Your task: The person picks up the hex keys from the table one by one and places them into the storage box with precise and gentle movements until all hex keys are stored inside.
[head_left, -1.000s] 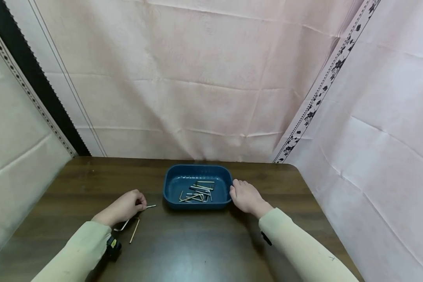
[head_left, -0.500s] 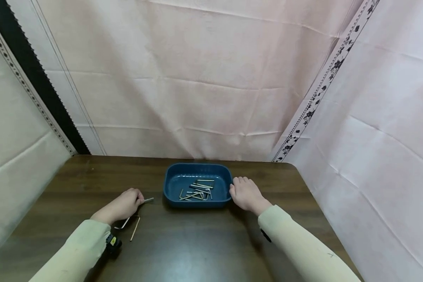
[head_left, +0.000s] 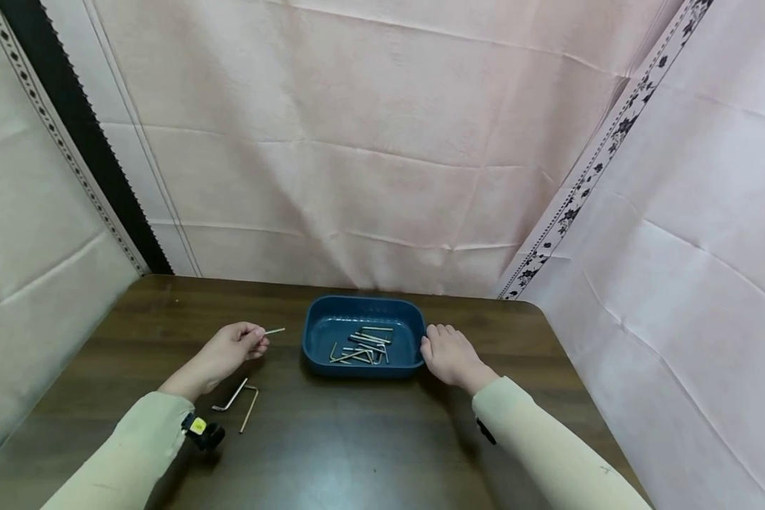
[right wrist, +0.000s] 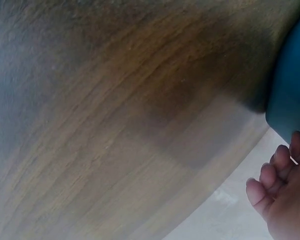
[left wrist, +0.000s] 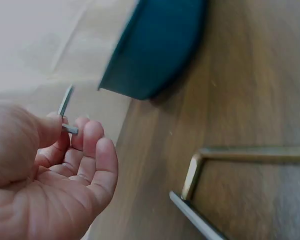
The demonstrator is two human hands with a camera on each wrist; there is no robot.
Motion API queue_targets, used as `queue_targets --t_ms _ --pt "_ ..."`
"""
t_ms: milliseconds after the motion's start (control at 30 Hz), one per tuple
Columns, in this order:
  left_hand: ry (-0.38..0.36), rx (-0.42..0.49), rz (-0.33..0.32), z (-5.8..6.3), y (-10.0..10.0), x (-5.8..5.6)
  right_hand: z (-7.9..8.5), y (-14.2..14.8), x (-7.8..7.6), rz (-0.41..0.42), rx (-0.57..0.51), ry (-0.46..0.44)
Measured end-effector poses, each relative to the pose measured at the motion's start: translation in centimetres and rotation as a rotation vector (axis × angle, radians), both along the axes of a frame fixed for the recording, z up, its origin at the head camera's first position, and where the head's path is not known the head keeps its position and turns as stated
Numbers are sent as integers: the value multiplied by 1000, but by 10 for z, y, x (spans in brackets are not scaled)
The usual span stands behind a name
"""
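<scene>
My left hand (head_left: 232, 350) is raised over the table left of the blue tray, pinching a small L-shaped hex key (head_left: 274, 331) between thumb and forefinger. In the left wrist view both ends of that hex key (left wrist: 66, 101) poke out past the fingertips, while the other fingers are loosely bent. Below this hand lie two more hex keys, one silver (head_left: 231, 397) and one brass-coloured (head_left: 249, 411). The blue tray (head_left: 315, 333) holds several hex keys (head_left: 363, 347) in a loose heap. At its right end, my right hand (head_left: 451, 356) grips the rim.
The dark wooden table (head_left: 357, 453) carries everything. Its far edge meets a pale hanging cloth (head_left: 357, 142), with more cloth on the left and right sides. A dark device (head_left: 204, 432) is strapped to the left wrist.
My left hand has lifted a hex key off the table and moved up and away from the other two. The right hand stays at the tray's end. The head view has shifted slightly.
</scene>
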State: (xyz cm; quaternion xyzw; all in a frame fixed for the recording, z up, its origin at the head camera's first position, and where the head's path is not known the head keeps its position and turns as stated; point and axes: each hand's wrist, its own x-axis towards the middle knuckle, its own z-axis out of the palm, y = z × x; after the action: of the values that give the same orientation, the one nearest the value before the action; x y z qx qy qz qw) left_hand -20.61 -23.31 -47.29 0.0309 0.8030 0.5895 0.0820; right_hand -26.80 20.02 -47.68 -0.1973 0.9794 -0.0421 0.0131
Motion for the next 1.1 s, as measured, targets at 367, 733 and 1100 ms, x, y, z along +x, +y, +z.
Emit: queue_targets --t_ms 367,733,1100 --pt "57 -3 94 15 16 -11 -1 1 1 1 -31 -14" --pt "258 -182 -18 31 77 -32 0 -2 2 7 -17 -3" --pt "241 -388 -179 23 122 -50 -2 -1 0 -12 -20 -5"
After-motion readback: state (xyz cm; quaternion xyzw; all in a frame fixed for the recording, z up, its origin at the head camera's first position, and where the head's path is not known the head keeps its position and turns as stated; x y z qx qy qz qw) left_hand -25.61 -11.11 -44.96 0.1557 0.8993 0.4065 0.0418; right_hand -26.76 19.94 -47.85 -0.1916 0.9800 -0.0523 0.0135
